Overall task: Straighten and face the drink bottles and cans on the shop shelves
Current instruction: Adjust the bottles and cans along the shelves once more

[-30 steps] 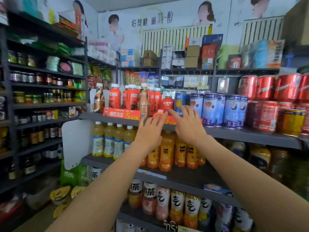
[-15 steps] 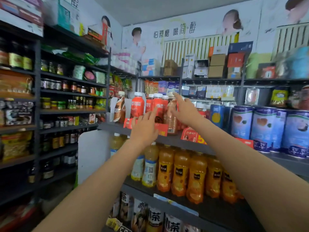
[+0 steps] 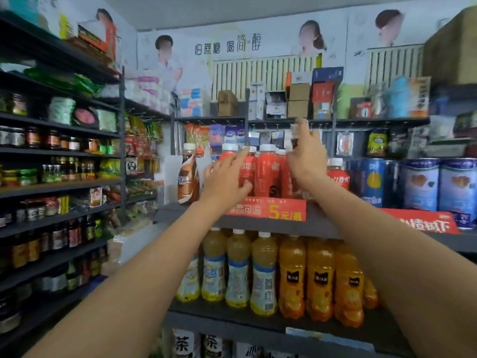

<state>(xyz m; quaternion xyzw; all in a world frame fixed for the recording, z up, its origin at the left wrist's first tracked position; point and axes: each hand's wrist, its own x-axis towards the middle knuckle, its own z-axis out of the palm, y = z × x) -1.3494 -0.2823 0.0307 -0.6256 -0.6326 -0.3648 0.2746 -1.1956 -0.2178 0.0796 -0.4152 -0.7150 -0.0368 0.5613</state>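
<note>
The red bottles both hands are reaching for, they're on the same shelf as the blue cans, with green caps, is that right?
Not quite. The head view shows the red bottles have white caps, not green. They do share the shelf with the blue cans, and the left hand and right hand reach them.

Red bottles (image 3: 268, 174) with white caps above a red tag (image 3: 268, 209) lettered in yellow. Brown-and-white swirled bottle (image 3: 188, 182) at left; blue cans (image 3: 420, 184) at right. Below, orange bottles (image 3: 320, 277) with black labels.

Even, bright light; edges bowed, perhaps motion-blurred.
</note>
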